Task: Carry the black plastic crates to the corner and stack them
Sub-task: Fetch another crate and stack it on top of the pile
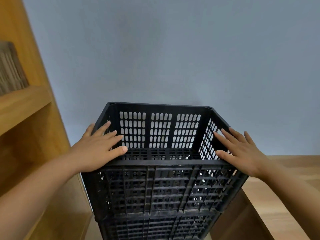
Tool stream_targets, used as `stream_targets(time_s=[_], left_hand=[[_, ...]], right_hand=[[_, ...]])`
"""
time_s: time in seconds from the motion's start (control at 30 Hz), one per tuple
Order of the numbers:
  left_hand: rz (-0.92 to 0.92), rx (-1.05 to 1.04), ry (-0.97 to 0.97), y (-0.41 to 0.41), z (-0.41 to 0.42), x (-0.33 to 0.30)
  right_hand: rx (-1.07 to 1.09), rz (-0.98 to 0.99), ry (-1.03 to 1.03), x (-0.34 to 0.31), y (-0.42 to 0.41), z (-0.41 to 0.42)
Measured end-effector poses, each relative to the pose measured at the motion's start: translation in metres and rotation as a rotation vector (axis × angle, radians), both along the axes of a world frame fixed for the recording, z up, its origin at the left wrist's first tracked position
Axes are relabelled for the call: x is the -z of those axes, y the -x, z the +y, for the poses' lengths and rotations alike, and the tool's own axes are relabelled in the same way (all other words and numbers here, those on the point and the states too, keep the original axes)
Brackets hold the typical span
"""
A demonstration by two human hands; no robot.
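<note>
Both hands (97, 146) flat, fingers straight, on top crate (161, 163) rims.

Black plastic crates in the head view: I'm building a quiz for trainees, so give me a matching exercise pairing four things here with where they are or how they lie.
Things:
1. top black slotted plastic crate
2. left hand
3. right hand
4. light wooden shelf unit

Places or states:
A. flat, fingers straight, on the crate's right rim
B. stands at the left of the stack
C. sits on another black crate, against the grey wall
D. flat, fingers straight, on the crate's left rim

Pairs: 1-C, 2-D, 3-A, 4-B
</note>
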State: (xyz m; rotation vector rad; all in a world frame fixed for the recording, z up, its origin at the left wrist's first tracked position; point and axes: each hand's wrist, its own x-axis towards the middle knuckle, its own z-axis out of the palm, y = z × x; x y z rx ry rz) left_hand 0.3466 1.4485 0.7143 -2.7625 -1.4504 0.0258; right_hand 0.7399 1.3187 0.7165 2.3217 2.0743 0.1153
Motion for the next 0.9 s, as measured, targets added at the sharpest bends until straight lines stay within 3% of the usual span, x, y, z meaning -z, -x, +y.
stream_targets(time_s=[0.17,0.63,0.9], left_hand=[[-0.014,0.047,0.098,0.002,0.026,-0.004],[-0.061,-0.178,0.014,-0.035,0.174,-0.009],[-0.039,-0.166,0.023,-0.037,0.197,-0.003]], right_hand=[[-0.005,0.065,0.063,-0.002,-0.007,0.007],[-0.01,0.026,0.102,-0.017,-0.079,0.15],[-0.101,0.117,0.096,-0.013,-0.092,0.204]])
